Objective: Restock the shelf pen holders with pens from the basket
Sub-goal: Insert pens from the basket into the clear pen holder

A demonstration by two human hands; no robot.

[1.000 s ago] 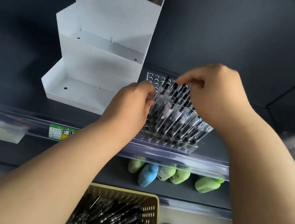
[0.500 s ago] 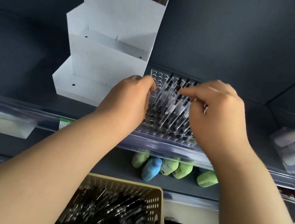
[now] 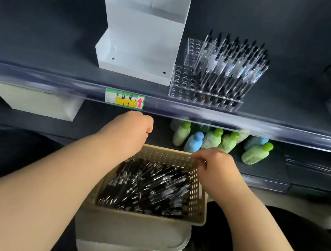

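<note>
Flanking the basket [image 3: 151,214] of pens [image 3: 149,186], left hand [image 3: 128,132] and right hand [image 3: 216,169] curl, grasp unclear

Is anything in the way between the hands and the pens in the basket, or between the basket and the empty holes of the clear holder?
Nothing visible does. The pens lie uncovered in the basket, with the left hand and right hand near its far rim. The clear holder has its empty holes, on its left side, unblocked.
</note>
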